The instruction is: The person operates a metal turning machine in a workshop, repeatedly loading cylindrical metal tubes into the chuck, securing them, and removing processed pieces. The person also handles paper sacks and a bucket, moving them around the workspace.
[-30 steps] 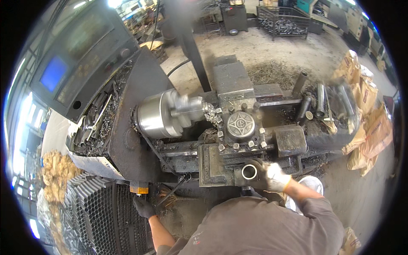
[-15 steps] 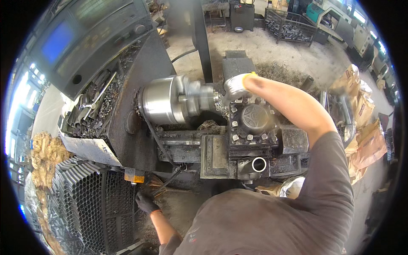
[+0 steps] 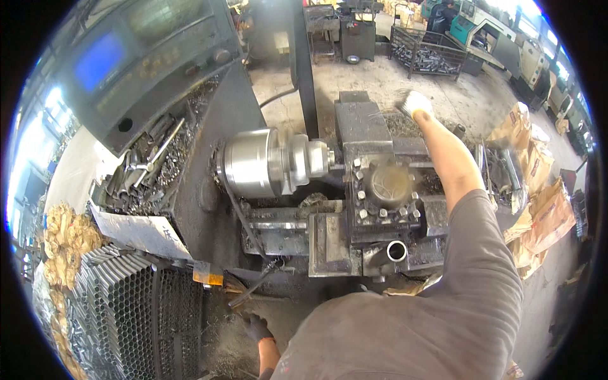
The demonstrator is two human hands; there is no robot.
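Note:
My right hand [image 3: 416, 103], in a white glove, reaches past the far side of the tool post, over the floor behind the lathe. Motion smears its fingers, and I cannot see what they hold, if anything. Low in front of the lathe hangs my left hand [image 3: 256, 327] in a dark glove, nearest the rack of tubes; its fingers are too small and dark to read. The shiny lathe chuck [image 3: 250, 163] has jaws [image 3: 301, 159] that look blurred as if turning. Right of it stands the square tool post [image 3: 387, 187], ringed with bolts.
Metal tubes [image 3: 114, 278] are stacked at lower left. A chip-filled tray [image 3: 149, 158] holds tools below a control panel [image 3: 101, 60]. A short tube [image 3: 396, 251] sits at the carriage front. Paper sacks [image 3: 541, 215] stand right; a wire bin [image 3: 424, 54] is behind.
My right hand has moved away from the chuck's end, rightward and farther back. My left hand has shifted right and nearer to me, away from the tube rack. The view has tilted slightly.

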